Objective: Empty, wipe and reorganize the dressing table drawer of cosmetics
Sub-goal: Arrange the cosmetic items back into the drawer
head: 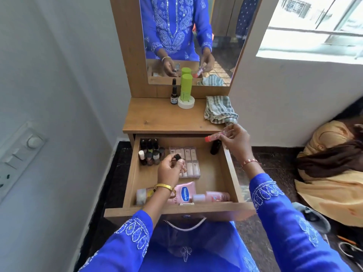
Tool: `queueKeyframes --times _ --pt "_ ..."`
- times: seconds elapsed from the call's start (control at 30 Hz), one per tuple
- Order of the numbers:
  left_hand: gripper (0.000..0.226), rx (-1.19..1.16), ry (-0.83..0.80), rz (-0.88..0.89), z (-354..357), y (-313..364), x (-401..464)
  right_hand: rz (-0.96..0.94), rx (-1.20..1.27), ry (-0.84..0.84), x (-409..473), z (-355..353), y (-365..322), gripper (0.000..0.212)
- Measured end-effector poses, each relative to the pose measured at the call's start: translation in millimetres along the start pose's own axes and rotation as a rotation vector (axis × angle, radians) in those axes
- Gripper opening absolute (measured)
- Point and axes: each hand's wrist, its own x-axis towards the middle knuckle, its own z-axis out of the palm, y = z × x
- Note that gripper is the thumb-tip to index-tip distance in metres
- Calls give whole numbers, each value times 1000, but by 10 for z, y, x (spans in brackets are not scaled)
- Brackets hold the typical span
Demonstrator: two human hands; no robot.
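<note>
A person in blue embroidered sleeves stands over an open wooden drawer (231, 169) of a dressing table (167, 118). The only clearly readable writing is "Vaseline" on a blue oval label, on a pink lotion tube (184, 192) lying at the drawer's front, at 6 o'clock. The left hand (170, 169) is inside the drawer, fingers pinched around a small bottle with a black cap (177, 157), beside a cluster of nail polish bottles (150, 153) at 10 o'clock. The right hand (234, 139) is raised over the drawer's 2 o'clock corner, gripping a slim clear tube with a red cap (214, 136) by its end; the tube juts leftward from the fingers. On the tabletop at 12 o'clock stand a green bottle (186, 87), a dark dropper bottle (174, 95) with an unreadable label, and a striped cloth (220, 109).
</note>
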Motion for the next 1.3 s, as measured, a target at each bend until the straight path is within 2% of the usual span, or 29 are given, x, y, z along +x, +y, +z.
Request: queueKeyframes --times 0.17,0.3,0.47,0.67,0.87,0.97,1.2,1.3 --pt "16 29 8 12 -19 11 -2 -78 -288 -51 -95 108 28 9" --pt "15 26 -1 0 -25 2 4 -117 -476 -71 -114 226 82 13" --pt "14 39 -7 24 -28 -3 7 -269 -701 -166 -62 412 188 15" --pt "21 44 -6 33 -25 -16 26 -397 -830 -195 42 507 261 5" --pt "20 38 -8 19 -21 -40 61 -449 -973 -208 38 496 226 23" --pt "14 46 -12 15 -18 -54 65 -457 -999 -186 30 508 218 28" --pt "17 33 -12 17 -15 -65 62 -441 -954 -133 40 498 256 28" --pt "23 26 -15 20 -16 -65 52 -379 -787 -106 -38 474 170 7"
